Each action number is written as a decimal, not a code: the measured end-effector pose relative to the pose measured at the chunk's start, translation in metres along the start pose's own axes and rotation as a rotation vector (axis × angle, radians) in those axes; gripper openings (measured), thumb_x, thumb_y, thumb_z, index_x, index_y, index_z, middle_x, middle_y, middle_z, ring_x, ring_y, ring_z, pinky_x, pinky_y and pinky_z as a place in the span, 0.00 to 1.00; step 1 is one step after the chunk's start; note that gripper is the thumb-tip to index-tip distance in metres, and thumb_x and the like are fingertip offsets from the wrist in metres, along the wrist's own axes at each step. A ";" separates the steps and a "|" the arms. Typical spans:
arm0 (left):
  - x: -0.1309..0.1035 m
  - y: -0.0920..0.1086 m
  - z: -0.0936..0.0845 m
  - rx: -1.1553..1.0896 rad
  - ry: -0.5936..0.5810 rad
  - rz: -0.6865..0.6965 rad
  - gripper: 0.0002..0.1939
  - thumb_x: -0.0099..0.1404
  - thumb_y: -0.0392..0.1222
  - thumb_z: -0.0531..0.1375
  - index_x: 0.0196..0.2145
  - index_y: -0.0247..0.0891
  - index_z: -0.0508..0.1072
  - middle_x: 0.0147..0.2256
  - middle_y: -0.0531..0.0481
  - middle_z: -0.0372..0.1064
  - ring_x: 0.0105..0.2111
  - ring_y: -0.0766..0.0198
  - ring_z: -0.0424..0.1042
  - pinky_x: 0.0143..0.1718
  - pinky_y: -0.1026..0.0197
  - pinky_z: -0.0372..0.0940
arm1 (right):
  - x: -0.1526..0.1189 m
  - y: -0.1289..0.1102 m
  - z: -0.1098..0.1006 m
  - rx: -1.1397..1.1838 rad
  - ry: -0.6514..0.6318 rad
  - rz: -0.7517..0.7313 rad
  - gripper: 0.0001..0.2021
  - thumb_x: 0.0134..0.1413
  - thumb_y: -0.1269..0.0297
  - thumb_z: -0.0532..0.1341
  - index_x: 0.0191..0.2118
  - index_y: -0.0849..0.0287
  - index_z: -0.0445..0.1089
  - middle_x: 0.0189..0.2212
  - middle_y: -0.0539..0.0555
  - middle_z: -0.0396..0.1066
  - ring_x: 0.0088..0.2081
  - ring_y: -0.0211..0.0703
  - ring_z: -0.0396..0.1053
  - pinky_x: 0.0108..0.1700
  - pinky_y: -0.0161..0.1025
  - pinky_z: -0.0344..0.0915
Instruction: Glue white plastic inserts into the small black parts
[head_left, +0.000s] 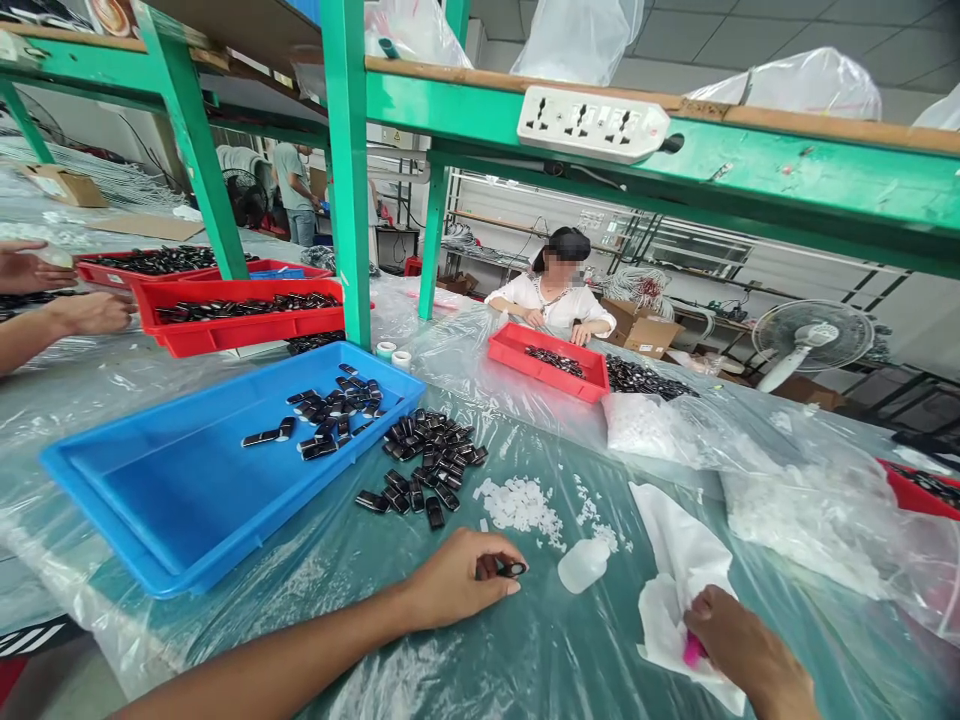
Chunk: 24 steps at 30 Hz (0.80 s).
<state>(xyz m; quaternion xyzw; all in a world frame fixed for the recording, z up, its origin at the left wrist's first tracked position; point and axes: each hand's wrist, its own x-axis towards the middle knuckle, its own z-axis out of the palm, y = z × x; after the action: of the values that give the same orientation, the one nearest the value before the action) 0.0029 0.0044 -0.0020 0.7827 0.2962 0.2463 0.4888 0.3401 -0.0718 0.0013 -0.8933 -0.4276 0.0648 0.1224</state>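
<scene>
My left hand (466, 580) rests on the plastic-covered table, its fingers wrapped round a small black part (511, 570). At the lower right my right hand (739, 640) grips a pink object (694, 650) over a crumpled white cloth (679, 540). Between the hands lies a translucent white bottle (583, 566). Small white pieces (521, 508) are scattered just beyond my left hand. A pile of black parts (431, 460) sits beside the blue tray (180, 555), which holds more of them.
Red trays (240, 335) of black parts stand at the left, near another person's hands (94, 312). Across the table a seated person (559, 290) works by a red tray (547, 380). White-filled plastic bags (810, 520) lie right. A green post (346, 180) supports the shelf.
</scene>
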 end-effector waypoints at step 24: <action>-0.002 0.002 0.002 -0.017 -0.116 0.106 0.12 0.61 0.37 0.57 0.41 0.39 0.75 0.37 0.47 0.75 0.35 0.62 0.73 0.30 0.68 0.64 | -0.120 -0.120 0.016 1.327 0.221 -0.395 0.11 0.55 0.55 0.58 0.31 0.57 0.68 0.21 0.48 0.68 0.25 0.36 0.64 0.32 0.34 0.61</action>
<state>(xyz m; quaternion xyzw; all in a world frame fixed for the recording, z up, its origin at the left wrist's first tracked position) 0.0036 0.0012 -0.0015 0.8062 0.2233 0.2286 0.4979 0.1720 -0.0900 0.0196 -0.5369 -0.4370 0.1973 0.6942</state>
